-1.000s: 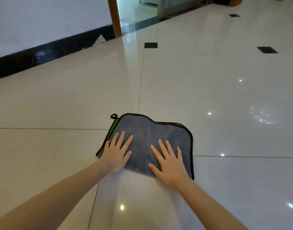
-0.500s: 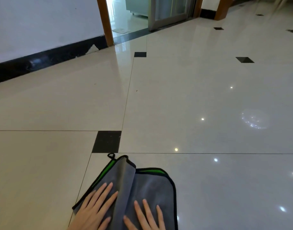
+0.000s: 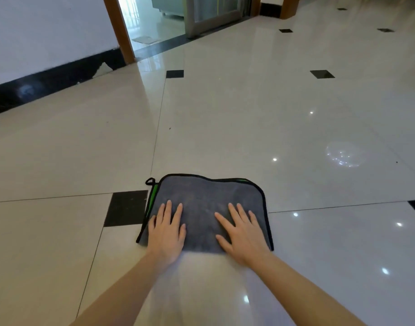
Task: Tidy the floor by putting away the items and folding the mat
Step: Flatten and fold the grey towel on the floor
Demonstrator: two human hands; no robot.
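A folded grey mat (image 3: 203,198) with black edging and a green underside lies flat on the glossy tiled floor. A small black loop sticks out at its far left corner. My left hand (image 3: 167,234) presses flat on the mat's near left part with straight fingers. My right hand (image 3: 242,231) lies flat on the near right part, fingers spread. Both palms cover the mat's near edge.
A black inset tile (image 3: 126,208) sits just left of the mat. A white wall with a dark skirting (image 3: 49,78) runs along the left. A wooden door frame (image 3: 118,29) and a glass door (image 3: 213,12) stand at the far end.
Half a second ago a raised fold stood in the mat's middle between my hands; now the mat lies flat under both palms. The view has tilted back down.
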